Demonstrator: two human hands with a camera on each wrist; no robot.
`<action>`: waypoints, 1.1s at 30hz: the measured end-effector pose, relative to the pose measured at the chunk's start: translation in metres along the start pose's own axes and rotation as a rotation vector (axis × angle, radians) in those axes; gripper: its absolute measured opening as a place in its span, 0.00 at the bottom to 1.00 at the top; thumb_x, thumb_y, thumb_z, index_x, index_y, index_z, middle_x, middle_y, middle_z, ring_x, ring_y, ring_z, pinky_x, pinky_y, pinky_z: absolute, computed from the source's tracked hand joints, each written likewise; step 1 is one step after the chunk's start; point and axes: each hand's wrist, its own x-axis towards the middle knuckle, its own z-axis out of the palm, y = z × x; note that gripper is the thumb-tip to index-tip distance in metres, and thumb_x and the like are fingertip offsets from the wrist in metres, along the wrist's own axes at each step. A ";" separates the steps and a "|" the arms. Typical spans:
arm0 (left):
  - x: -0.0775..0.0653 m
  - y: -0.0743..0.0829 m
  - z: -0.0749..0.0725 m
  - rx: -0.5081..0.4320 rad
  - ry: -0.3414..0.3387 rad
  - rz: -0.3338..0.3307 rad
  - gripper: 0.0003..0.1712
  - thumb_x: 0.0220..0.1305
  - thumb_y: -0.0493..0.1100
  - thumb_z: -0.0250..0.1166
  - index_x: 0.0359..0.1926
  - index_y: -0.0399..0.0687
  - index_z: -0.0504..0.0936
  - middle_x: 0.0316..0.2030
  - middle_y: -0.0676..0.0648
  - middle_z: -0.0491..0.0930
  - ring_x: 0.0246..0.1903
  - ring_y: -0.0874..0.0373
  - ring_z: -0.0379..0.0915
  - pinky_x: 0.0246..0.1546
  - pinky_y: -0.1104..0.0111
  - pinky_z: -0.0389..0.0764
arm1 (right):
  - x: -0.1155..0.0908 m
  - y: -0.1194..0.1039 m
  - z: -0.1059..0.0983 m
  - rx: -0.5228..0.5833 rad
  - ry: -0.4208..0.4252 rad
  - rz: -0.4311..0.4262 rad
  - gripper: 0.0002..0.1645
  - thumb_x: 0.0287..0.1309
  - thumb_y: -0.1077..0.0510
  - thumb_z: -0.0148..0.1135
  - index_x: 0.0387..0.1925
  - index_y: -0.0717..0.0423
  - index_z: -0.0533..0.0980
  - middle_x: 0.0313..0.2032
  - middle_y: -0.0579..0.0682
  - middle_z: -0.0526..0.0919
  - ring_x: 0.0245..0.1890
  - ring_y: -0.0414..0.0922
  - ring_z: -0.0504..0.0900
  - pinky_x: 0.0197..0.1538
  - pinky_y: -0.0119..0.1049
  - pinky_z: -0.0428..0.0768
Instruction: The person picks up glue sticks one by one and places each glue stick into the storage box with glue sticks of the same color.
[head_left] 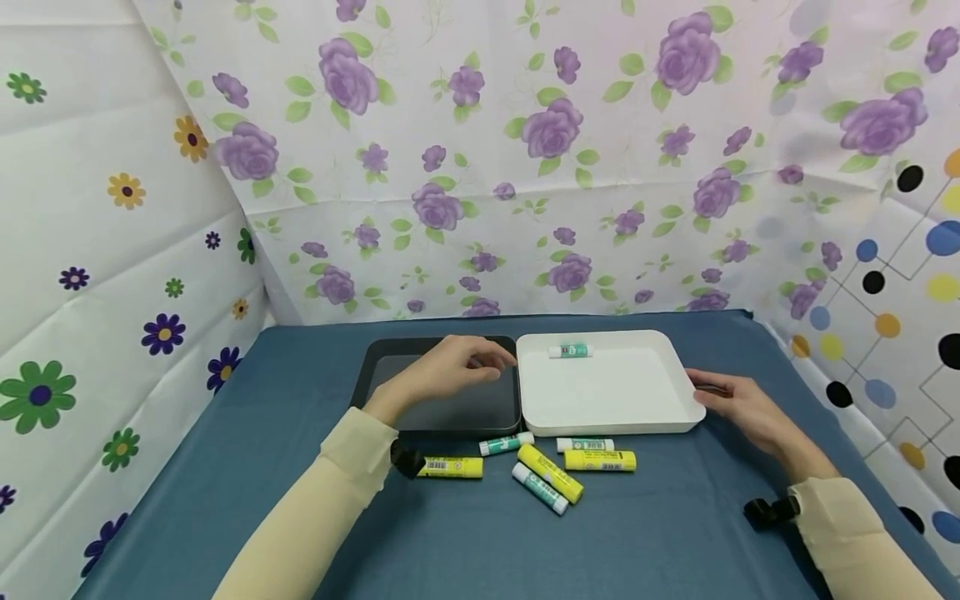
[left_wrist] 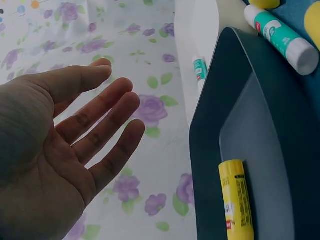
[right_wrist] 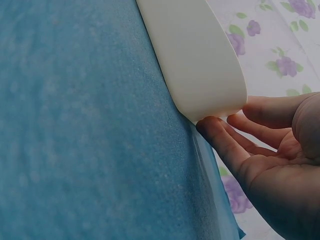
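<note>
My left hand [head_left: 446, 371] hovers above the black tray [head_left: 487, 417], holding nothing, fingers apart and slightly bent. Inside that tray, the left wrist view shows a yellow glue stick [left_wrist: 235, 200], which my left hand and forearm hide in the head view. At the right side of the white tray [head_left: 607, 396], my right hand [head_left: 750, 412] grips the wall, thumb at the rim and fingertips lower down. A small green-and-white glue stick [head_left: 571, 351] lies near the white tray's back edge.
Loose glue sticks lie on the blue cloth in front of the trays: a yellow one [head_left: 600, 461], another yellow one [head_left: 550, 472], a green-and-white one [head_left: 540, 488] and several more. Flowered sheets [head_left: 450, 167] hang behind and at the left, a dotted sheet [head_left: 885, 317] at the right.
</note>
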 end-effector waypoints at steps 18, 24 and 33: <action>-0.080 -0.008 0.006 -0.082 0.081 -0.025 0.17 0.77 0.42 0.63 0.63 0.51 0.84 0.55 0.49 0.84 0.52 0.59 0.81 0.56 0.54 0.81 | -0.001 0.002 0.001 0.003 0.001 0.007 0.41 0.78 0.45 0.57 0.79 0.63 0.59 0.76 0.68 0.62 0.73 0.65 0.62 0.52 0.20 0.74; -0.094 -0.009 0.009 -0.087 0.110 -0.060 0.16 0.76 0.43 0.64 0.62 0.55 0.84 0.53 0.53 0.84 0.51 0.60 0.81 0.54 0.55 0.82 | -0.001 0.003 0.001 -0.016 0.005 0.002 0.41 0.77 0.44 0.58 0.79 0.62 0.60 0.75 0.67 0.63 0.72 0.62 0.64 0.52 0.21 0.75; -0.107 -0.010 0.017 -0.089 0.132 -0.070 0.16 0.76 0.44 0.64 0.62 0.55 0.84 0.53 0.55 0.84 0.50 0.60 0.81 0.53 0.58 0.83 | -0.001 0.001 0.001 -0.006 0.001 0.004 0.41 0.78 0.45 0.57 0.79 0.63 0.59 0.75 0.68 0.62 0.74 0.66 0.62 0.52 0.20 0.74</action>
